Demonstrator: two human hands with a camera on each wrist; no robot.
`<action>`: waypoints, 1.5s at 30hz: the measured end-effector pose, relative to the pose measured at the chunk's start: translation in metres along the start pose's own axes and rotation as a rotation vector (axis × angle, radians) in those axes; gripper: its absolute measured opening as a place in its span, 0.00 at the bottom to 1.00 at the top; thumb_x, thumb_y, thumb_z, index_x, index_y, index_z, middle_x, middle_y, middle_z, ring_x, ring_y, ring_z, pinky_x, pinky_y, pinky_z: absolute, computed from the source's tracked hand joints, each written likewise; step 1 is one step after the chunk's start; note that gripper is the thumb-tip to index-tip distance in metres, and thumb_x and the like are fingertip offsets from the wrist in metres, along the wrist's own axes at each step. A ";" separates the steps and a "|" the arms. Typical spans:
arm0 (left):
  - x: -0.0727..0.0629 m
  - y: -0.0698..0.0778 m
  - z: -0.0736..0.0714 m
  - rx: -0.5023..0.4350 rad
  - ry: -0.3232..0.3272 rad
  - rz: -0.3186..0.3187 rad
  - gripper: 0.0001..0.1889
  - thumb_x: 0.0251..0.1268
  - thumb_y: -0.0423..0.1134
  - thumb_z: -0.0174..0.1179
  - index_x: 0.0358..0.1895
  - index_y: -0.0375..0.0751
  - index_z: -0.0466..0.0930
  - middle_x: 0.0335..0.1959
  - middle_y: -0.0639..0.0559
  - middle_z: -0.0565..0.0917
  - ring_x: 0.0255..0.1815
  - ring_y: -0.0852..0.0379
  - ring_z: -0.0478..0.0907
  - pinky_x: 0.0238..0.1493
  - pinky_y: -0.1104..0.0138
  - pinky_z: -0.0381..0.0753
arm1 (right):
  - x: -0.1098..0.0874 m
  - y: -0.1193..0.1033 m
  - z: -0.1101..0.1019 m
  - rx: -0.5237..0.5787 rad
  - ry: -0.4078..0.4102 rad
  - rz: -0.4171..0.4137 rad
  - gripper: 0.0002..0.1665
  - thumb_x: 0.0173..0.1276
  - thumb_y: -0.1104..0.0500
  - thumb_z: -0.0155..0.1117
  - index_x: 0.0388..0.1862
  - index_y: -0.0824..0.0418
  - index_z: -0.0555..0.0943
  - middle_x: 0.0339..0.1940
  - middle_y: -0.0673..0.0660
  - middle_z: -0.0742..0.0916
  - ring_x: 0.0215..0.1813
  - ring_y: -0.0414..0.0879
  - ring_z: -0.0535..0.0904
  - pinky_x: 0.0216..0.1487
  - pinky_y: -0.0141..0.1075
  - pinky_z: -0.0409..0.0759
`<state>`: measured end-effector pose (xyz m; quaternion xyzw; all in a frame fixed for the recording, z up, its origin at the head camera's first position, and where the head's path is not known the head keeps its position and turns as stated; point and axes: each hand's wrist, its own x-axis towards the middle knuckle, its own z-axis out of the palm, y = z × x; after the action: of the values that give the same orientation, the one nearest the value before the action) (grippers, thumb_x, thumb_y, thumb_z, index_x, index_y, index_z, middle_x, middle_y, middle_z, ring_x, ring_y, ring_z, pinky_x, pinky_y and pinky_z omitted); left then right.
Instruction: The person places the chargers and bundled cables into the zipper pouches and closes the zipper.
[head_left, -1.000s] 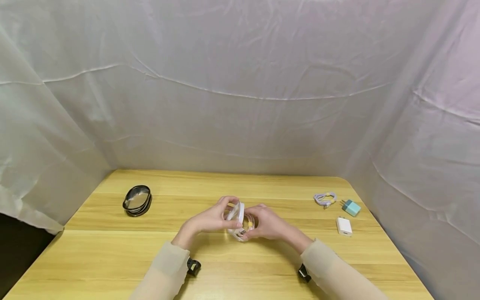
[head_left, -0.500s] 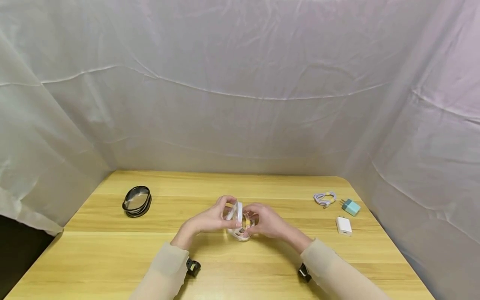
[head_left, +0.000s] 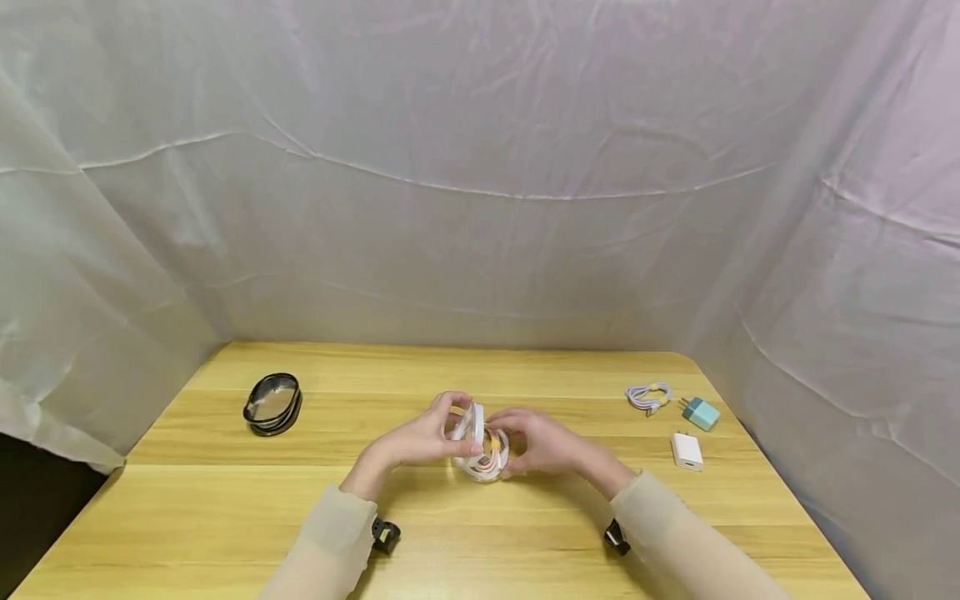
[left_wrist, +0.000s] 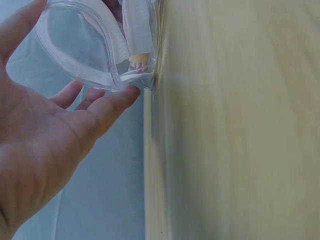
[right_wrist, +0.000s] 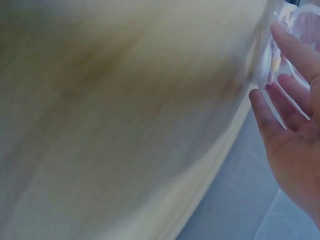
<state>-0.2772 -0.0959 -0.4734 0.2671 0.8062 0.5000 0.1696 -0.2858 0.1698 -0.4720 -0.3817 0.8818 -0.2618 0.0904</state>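
A small round clear pouch (head_left: 486,477) with white zipper trim stands unzipped at the table's middle, its lid tilted up. My left hand (head_left: 427,433) grips the raised lid between thumb and fingers; the left wrist view shows the clear lid (left_wrist: 75,45) within that grasp. Inside the pouch lies a coiled pink cable (head_left: 491,461) with a yellow tie. At the pouch's right side is my right hand (head_left: 543,446), fingers loosely bent and parted, fingertips at the rim. In the right wrist view the pouch (right_wrist: 272,60) is partly cut off by the frame edge.
A black-trimmed clear pouch (head_left: 298,402) sits at the left. Toward the right lie a coiled lilac cable (head_left: 647,398), a teal charger plug (head_left: 701,413) and a white charger plug (head_left: 687,451). Pale curtains (head_left: 480,250) surround the wooden table (head_left: 225,517).
My right hand has let go of the pink cable, now lying in the pouch, and drawn slightly right with its fingers spreading. My left hand keeps holding the lid, nearly still.
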 end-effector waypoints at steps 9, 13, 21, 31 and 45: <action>-0.001 0.000 0.000 0.013 -0.002 -0.010 0.49 0.64 0.57 0.72 0.78 0.40 0.53 0.76 0.35 0.63 0.76 0.39 0.67 0.71 0.48 0.74 | 0.000 0.001 0.007 0.046 0.067 0.030 0.40 0.55 0.54 0.86 0.65 0.64 0.81 0.65 0.57 0.83 0.63 0.54 0.82 0.65 0.47 0.81; -0.001 0.001 0.001 0.014 0.002 -0.012 0.48 0.64 0.57 0.72 0.77 0.40 0.54 0.75 0.35 0.63 0.75 0.39 0.68 0.71 0.48 0.75 | 0.000 0.003 0.010 0.083 0.094 0.048 0.33 0.54 0.54 0.86 0.57 0.61 0.83 0.54 0.53 0.86 0.56 0.50 0.84 0.61 0.44 0.84; -0.001 0.003 0.002 0.024 0.019 -0.015 0.47 0.64 0.55 0.72 0.77 0.40 0.54 0.75 0.34 0.63 0.75 0.38 0.67 0.71 0.47 0.74 | 0.000 0.002 0.013 0.084 0.096 0.064 0.23 0.56 0.55 0.84 0.45 0.56 0.81 0.39 0.50 0.88 0.42 0.43 0.82 0.46 0.34 0.82; 0.000 0.003 0.002 0.020 0.014 -0.019 0.47 0.65 0.55 0.71 0.78 0.39 0.54 0.76 0.35 0.62 0.76 0.38 0.67 0.71 0.47 0.75 | 0.002 -0.001 0.013 0.119 0.082 0.067 0.14 0.59 0.62 0.81 0.41 0.58 0.84 0.31 0.46 0.86 0.35 0.37 0.80 0.44 0.31 0.83; -0.001 0.003 0.003 0.030 0.008 -0.014 0.48 0.64 0.55 0.72 0.78 0.39 0.54 0.76 0.35 0.62 0.75 0.37 0.67 0.70 0.47 0.76 | 0.003 0.000 0.013 0.075 0.105 0.078 0.19 0.63 0.55 0.80 0.50 0.61 0.86 0.29 0.44 0.84 0.33 0.35 0.79 0.40 0.30 0.82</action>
<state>-0.2738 -0.0936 -0.4717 0.2620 0.8160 0.4880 0.1656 -0.2834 0.1627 -0.4826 -0.3292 0.8890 -0.3108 0.0684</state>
